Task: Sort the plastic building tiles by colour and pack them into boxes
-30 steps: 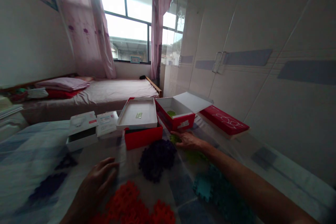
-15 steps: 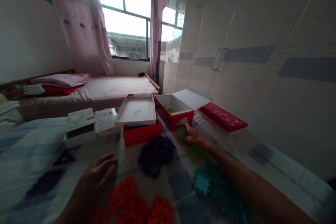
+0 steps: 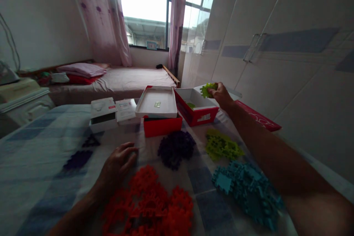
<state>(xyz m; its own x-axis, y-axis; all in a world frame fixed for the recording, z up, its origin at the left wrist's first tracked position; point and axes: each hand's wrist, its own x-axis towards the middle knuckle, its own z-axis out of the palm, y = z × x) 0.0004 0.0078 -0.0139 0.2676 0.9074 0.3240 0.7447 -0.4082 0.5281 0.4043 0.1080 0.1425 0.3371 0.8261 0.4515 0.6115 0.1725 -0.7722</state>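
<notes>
My right hand (image 3: 221, 96) grips a few yellow-green interlocking plastic pieces (image 3: 208, 90) with toothed edges. It is raised over the right part of an open red box with a white inside (image 3: 203, 116), where another green piece (image 3: 190, 106) lies on the bottom. Below that arm is a pile of yellow-green pieces (image 3: 222, 145), and nearer to me a teal pile (image 3: 247, 188). My left hand (image 3: 121, 159) rests on the checked cloth, fingers loosely stretched out and holding nothing. It lies between the orange-red pile (image 3: 155, 206) and two dark purple pieces (image 3: 78, 160); a purple heap (image 3: 177, 149) is to its right.
A second red box (image 3: 162, 127) carries a white-lined lid (image 3: 157, 102) on top. Small white boxes (image 3: 103, 116) stand to its left. A red lid (image 3: 258, 115) leans by the wardrobe (image 3: 276, 77). Behind are a bed (image 3: 132, 77) and a window.
My right hand has lifted green pieces from the cloth up over the open red box. The view has shifted, and my left hand stays on the cloth.
</notes>
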